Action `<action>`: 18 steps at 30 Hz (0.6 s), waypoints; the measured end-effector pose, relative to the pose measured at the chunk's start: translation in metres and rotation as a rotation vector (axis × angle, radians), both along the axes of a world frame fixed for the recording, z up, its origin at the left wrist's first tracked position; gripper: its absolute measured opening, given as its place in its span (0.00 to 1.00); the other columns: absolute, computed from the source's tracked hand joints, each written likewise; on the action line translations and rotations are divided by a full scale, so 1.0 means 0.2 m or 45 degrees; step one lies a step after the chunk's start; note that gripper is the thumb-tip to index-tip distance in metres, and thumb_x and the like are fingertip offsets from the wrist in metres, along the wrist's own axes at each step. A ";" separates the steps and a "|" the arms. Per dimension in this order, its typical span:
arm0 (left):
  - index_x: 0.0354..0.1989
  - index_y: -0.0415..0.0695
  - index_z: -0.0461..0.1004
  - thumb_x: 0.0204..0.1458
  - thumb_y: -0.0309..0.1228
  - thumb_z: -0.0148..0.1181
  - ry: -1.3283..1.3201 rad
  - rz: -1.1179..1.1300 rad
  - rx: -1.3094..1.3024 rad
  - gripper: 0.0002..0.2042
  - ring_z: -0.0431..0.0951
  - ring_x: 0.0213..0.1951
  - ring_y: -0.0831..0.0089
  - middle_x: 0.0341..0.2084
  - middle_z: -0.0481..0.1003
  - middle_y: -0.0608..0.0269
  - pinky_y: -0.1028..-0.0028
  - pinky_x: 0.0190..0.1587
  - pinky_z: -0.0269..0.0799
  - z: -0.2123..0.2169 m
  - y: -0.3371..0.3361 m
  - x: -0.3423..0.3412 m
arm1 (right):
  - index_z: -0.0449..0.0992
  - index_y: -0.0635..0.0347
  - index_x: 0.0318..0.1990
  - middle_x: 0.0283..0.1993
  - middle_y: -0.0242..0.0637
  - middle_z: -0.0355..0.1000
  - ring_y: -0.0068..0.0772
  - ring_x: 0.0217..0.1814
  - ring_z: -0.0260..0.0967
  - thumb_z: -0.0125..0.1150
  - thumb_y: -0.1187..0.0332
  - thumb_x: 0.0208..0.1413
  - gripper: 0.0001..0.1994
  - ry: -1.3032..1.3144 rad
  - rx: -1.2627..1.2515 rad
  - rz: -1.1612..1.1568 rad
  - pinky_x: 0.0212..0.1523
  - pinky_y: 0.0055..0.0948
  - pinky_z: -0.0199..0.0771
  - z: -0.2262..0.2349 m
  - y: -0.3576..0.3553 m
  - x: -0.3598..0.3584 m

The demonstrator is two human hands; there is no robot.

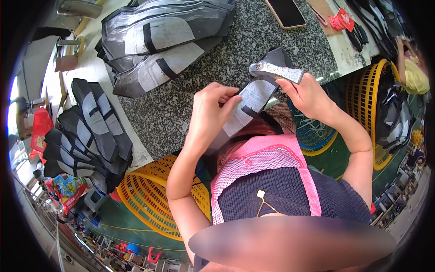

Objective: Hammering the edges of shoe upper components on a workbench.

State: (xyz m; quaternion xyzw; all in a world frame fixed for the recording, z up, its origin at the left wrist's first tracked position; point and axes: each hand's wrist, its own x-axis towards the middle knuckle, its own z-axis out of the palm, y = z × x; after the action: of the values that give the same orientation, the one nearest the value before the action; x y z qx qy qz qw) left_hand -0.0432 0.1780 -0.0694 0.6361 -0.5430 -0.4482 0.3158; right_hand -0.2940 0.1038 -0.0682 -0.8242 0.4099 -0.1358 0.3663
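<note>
A flat black-and-grey cut piece, with a short black strip across its grey panel, lies slantwise at the near edge of the speckled stone slab. My left hand has thumb and fingers pinched at the piece's left edge. In my right hand is a metal hammer, its rounded face to the left and its flared end by my fingers. The hammer head is over the upper part of the piece; whether it touches cannot be made out. Most of its handle is hidden by my hand.
Similar pieces are stacked on the slab's far left, and another pile sits at the left. A phone and a red spool lie at the far right. Yellow baskets stand below. Another person is at the right.
</note>
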 end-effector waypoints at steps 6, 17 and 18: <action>0.39 0.38 0.83 0.48 0.19 0.68 -0.501 -0.106 -0.576 0.09 0.77 0.33 0.60 0.30 0.75 0.57 0.66 0.35 0.75 -0.07 0.10 -0.05 | 0.70 0.64 0.42 0.26 0.53 0.72 0.61 0.32 0.74 0.54 0.65 0.68 0.10 -0.102 0.062 0.017 0.30 0.48 0.71 0.20 -0.02 0.03; 0.42 0.37 0.80 0.45 0.20 0.63 -0.655 -0.232 -0.714 0.13 0.74 0.36 0.60 0.31 0.72 0.58 0.67 0.37 0.75 -0.08 0.12 -0.05 | 0.67 0.65 0.39 0.26 0.56 0.73 0.64 0.32 0.73 0.55 0.71 0.60 0.07 0.005 0.185 0.166 0.30 0.53 0.72 0.19 0.07 0.07; 0.36 0.38 0.82 0.47 0.22 0.68 -0.562 -0.118 -0.664 0.08 0.76 0.34 0.61 0.30 0.76 0.59 0.65 0.39 0.74 -0.07 0.11 -0.04 | 0.67 0.65 0.40 0.25 0.56 0.72 0.64 0.32 0.73 0.56 0.67 0.63 0.09 0.055 0.078 0.240 0.30 0.54 0.72 0.13 0.08 0.08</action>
State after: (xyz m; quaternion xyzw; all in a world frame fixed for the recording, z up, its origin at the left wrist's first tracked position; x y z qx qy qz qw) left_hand -0.0512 0.2002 -0.0838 0.5901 -0.7228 -0.1600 0.3220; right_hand -0.2780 0.1201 -0.0425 -0.8503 0.3423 -0.0703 0.3935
